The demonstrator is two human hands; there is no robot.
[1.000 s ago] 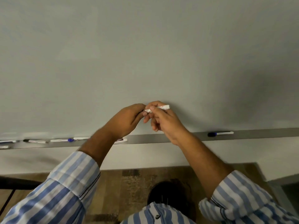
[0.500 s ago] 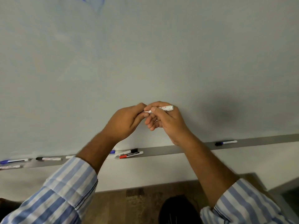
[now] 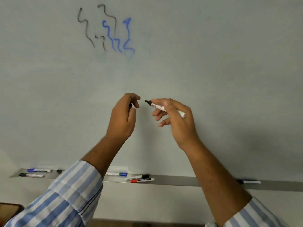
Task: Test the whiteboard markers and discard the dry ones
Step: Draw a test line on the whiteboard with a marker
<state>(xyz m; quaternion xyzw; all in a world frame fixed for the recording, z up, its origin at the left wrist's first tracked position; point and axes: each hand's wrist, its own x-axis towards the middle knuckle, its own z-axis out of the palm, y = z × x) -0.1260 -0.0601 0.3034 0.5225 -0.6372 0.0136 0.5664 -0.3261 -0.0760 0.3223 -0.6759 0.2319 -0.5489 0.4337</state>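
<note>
The whiteboard [image 3: 213,63] fills the view, and near its upper left sit black and blue squiggles [image 3: 113,33], probably test strokes kept together so results can be compared. Along the board's bottom edge runs a grey marker tray [image 3: 180,181], holding the markers not in hand: a blue-capped marker [image 3: 38,170] and a black-capped marker [image 3: 31,174] at its left end, a green-and-blue-ended marker [image 3: 116,174], a second black-capped marker [image 3: 138,176] and a red-capped marker [image 3: 142,180] near the middle, and a dark-capped marker [image 3: 249,182] well apart to the right.

The right hand [image 3: 177,122] pinches an uncapped black marker [image 3: 164,108] between thumb and forefinger, nib aimed left toward the board and bare for writing; the other fingers hang loose. This grip suits a quick test stroke. The left hand [image 3: 123,118], just beside the nib but apart from it, has its fingers curled around what seems to be the cap [image 3: 133,106], mostly hidden, likely kept close for recapping.
</note>
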